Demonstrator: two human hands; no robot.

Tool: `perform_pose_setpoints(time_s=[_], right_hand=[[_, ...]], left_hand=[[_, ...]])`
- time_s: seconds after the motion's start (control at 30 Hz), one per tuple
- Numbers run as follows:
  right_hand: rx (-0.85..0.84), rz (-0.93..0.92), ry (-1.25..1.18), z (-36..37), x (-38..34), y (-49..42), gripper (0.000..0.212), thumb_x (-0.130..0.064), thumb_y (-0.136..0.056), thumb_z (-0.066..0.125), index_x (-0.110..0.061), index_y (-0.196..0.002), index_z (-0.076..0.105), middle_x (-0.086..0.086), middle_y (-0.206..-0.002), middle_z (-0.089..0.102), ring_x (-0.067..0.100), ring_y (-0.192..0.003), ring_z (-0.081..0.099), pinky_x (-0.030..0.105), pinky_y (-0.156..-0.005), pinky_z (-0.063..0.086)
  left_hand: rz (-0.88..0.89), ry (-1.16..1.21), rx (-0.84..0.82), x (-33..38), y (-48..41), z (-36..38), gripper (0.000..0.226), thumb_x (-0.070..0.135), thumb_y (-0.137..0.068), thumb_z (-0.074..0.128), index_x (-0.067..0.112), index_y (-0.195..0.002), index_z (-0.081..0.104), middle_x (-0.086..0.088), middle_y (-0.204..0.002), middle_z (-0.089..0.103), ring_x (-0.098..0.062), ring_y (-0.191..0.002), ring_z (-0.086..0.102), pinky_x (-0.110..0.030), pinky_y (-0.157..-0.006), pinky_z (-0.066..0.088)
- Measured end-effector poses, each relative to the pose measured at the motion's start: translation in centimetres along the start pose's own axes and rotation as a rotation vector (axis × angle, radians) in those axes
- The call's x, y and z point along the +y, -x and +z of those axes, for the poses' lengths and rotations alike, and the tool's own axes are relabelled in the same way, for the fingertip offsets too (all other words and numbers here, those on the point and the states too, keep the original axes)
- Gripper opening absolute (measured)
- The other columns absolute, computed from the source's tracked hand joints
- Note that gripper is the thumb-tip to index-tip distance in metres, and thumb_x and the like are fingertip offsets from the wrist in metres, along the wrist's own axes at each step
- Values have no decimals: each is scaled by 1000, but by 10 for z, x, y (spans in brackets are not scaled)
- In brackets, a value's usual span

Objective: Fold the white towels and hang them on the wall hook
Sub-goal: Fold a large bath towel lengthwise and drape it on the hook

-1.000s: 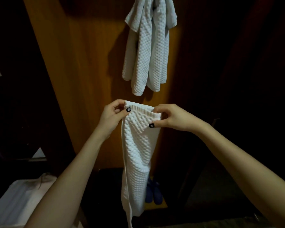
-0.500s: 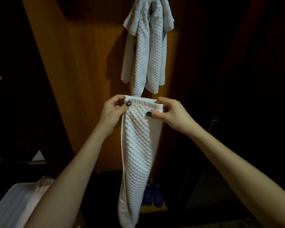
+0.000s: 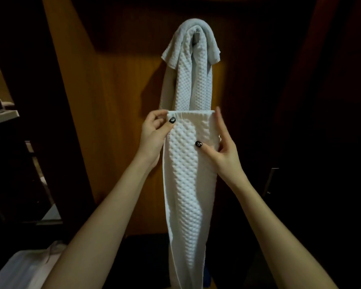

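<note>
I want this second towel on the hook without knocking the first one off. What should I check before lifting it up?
1. Left hand grip on the top corner of the held towel: ok, thumb and fingers pinch it.
2. Right hand grip: not ok, the thumb presses the front lower down, but the fingers look spread, not closed.
3. Top edge level and the towel folded narrow: ok.
4. Room on the hook: cannot tell, the hung towel covers most of it.
5. Hung towel seated securely: ok, it drapes down both sides.
6. Bottom end hanging free: cannot tell, it runs out of view.
</note>
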State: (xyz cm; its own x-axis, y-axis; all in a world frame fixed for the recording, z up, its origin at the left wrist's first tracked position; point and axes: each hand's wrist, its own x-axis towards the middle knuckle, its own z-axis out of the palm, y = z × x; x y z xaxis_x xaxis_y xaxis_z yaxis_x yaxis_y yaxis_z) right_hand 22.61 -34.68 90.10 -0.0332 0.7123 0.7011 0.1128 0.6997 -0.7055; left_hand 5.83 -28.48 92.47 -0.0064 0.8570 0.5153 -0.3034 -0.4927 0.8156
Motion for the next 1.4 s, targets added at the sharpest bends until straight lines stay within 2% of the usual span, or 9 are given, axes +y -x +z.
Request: perform_pose_setpoints(time_s=[0.17, 0.43, 0.6, 0.73, 0.8, 0.9, 1.0, 1.23, 1.4], right_hand=[[88, -23, 34, 1, 4, -12, 56, 13, -86, 57, -25, -126, 58, -22, -124, 61, 3, -126, 52, 23, -105, 44], [201, -5, 77, -12, 19, -19, 37, 7, -86, 59, -26, -97, 73, -16, -102, 71, 2, -107, 62, 14, -91, 46], [265, 78, 33, -23, 23, -26, 33, 2, -88, 61, -28, -95, 73, -15, -104, 71, 6, -110, 62, 21, -95, 49], [289, 88, 5, -27, 25, -34, 26, 2, -88, 61, -20, -98, 72, -7, -106, 70, 13, -107, 64, 30, -93, 52], [270, 84, -11, -28, 24, -36, 28, 2, -88, 61, -22, -96, 73, -7, -106, 70, 16, -107, 65, 32, -93, 52], [282, 67, 16, -34, 25, -41, 30, 3, -87, 61, -24, -95, 72, -8, -108, 69, 17, -113, 63, 29, -96, 50], [278, 56, 32, -42, 25, -47, 30, 3, -85, 62, -23, -95, 74, -11, -109, 70, 13, -115, 62, 28, -98, 49], [271, 77, 95, -45, 28, -49, 34, 1, -84, 63, -28, -95, 74, -19, -104, 71, 1, -110, 62, 21, -96, 48], [268, 42, 77, -47, 25, -49, 32, -2, -84, 65, -29, -98, 74, -24, -108, 69, 2, -116, 59, 25, -103, 47]], left_hand=[[288, -415, 125, -33, 25, -14, 25, 0, -84, 65, 12, -95, 47, -2, -105, 45, -4, -85, 54, -12, -77, 43], [-64, -261, 74, -103, 98, -32, 43, -7, -86, 61, 32, -100, 50, 12, -105, 53, 1, -77, 55, -14, -74, 48], [-177, -306, -276, -91, 83, -27, 9, 15, -94, 55, 20, -89, 60, 4, -90, 58, 6, -79, 56, -15, -77, 42], [-222, -447, -441, -87, 61, -19, 49, 43, -85, 65, -3, -100, 62, -17, -111, 58, -17, -112, 50, -30, -96, 39], [-273, -409, -489, -87, 54, -17, 21, 35, -81, 71, 22, -98, 71, 6, -115, 65, -23, -125, 45, -20, -98, 39], [-200, -345, -402, -90, 56, -18, 20, 26, -78, 77, 23, -68, 60, 20, -77, 58, -11, -92, 57, -14, -84, 43], [-162, -223, -342, -89, 66, -19, 28, 28, -78, 75, 28, -64, 51, 15, -57, 44, -1, -51, 38, -12, -49, 30], [-116, -233, -365, -88, 74, -3, 18, 10, -94, 56, 11, -80, 44, -12, -74, 45, -20, -67, 42, -32, -61, 34], [-70, -305, -218, -90, 78, 13, 25, 7, -94, 55, 21, -79, 40, 0, -63, 42, -6, -56, 39, -23, -53, 32]])
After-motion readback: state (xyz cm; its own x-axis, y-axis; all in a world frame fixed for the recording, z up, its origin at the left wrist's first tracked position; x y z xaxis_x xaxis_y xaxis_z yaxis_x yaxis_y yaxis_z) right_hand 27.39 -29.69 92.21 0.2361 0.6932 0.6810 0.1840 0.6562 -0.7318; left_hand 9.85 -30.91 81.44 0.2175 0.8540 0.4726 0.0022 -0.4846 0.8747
